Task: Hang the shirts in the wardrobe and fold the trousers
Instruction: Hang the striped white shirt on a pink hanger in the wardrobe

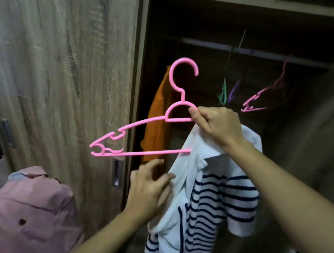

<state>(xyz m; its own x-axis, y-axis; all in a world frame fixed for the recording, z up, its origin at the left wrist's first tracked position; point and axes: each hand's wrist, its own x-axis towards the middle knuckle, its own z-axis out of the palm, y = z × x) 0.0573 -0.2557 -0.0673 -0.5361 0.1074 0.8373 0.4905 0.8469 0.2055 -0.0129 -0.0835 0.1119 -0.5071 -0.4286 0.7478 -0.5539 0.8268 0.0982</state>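
You have no writing to read here. Nothing legible shows on the striped shirt, the pink hanger or the wardrobe door: no label, brand, number or sign.
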